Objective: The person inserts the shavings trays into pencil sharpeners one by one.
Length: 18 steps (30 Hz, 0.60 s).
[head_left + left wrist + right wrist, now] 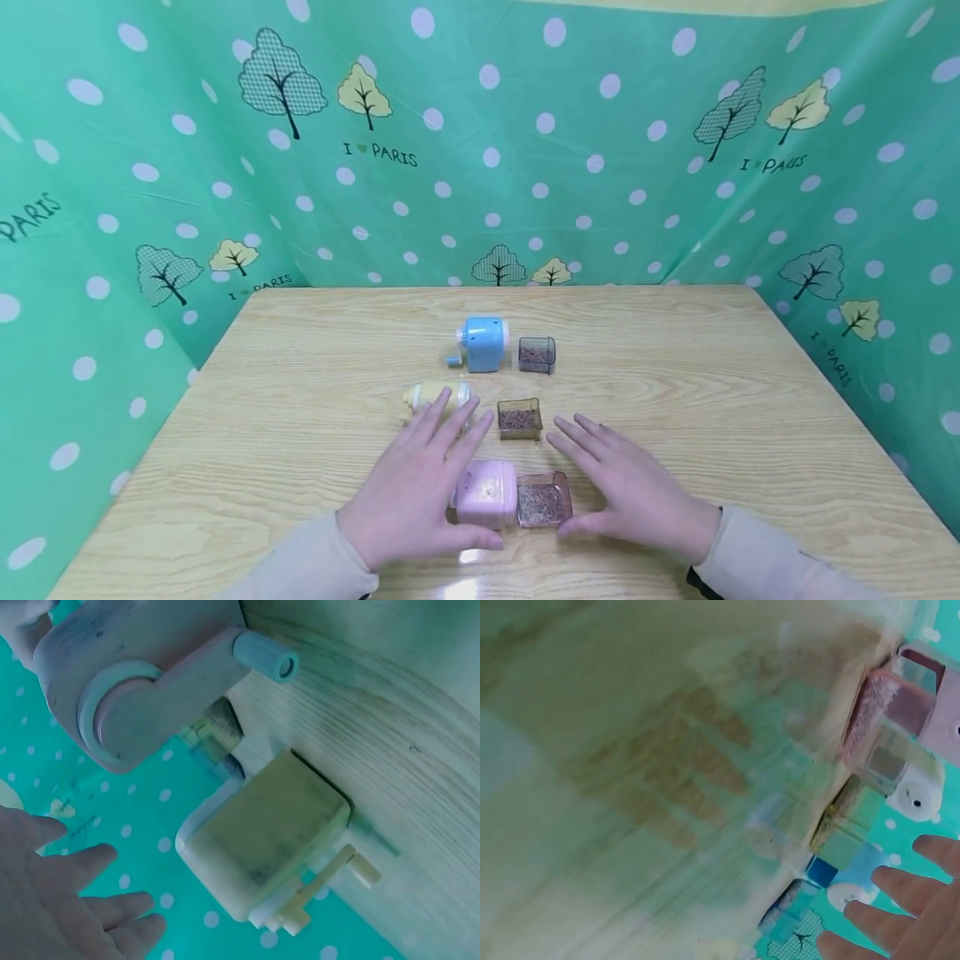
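My left hand (420,492) hovers with spread fingers over the left side of a pink crank pencil sharpener (491,493). Its fingertips overlap a yellow crank pencil sharpener (270,825) in the head view, hiding part of it. Beside the pink body sits its pink shavings drawer (543,502), holding pencil shavings. My right hand (637,492), fingers extended, is just right of that drawer and holds nothing. A yellowish drawer (520,419) with dark shavings lies between the two hands' fingertips, right of the yellow sharpener.
Farther back stands a blue crank pencil sharpener (483,343), with a smoky blue drawer (536,356) of shavings to its right. All sit on a wood-grain table (675,358). A green dotted curtain (525,150) hangs behind and along both sides.
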{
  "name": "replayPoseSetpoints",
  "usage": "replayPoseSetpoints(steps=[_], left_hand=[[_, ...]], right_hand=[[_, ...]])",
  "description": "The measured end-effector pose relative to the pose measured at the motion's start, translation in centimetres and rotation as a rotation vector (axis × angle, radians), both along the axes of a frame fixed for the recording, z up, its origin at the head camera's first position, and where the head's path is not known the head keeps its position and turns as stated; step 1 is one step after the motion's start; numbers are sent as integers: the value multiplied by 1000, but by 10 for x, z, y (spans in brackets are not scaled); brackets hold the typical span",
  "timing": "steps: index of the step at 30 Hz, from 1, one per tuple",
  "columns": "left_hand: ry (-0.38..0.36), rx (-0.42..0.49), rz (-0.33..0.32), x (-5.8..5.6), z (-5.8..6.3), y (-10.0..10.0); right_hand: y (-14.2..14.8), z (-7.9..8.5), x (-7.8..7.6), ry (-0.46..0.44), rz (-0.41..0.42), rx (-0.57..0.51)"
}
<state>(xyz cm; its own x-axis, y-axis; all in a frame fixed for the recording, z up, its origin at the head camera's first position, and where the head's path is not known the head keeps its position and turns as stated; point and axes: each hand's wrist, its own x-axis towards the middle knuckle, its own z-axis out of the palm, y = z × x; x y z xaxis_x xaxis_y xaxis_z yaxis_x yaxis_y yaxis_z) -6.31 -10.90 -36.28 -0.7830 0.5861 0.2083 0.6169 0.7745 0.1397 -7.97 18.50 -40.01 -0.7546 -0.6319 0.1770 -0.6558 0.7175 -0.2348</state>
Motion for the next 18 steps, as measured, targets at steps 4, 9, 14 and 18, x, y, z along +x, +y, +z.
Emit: replayPoseSetpoints(steps=[4,9,14,18], left_hand=[[-7,9,-31,2,-3,3],[14,20,-60,3,-8,5],[58,26,-107,5,-12,5],[86,24,-138,5,-15,6]], right_hand=[[-2,-2,3,-15,18,3],[-4,-3,5,-20,42,0],[-5,-5,6,-32,43,4],[-7,-7,7,-21,49,4]])
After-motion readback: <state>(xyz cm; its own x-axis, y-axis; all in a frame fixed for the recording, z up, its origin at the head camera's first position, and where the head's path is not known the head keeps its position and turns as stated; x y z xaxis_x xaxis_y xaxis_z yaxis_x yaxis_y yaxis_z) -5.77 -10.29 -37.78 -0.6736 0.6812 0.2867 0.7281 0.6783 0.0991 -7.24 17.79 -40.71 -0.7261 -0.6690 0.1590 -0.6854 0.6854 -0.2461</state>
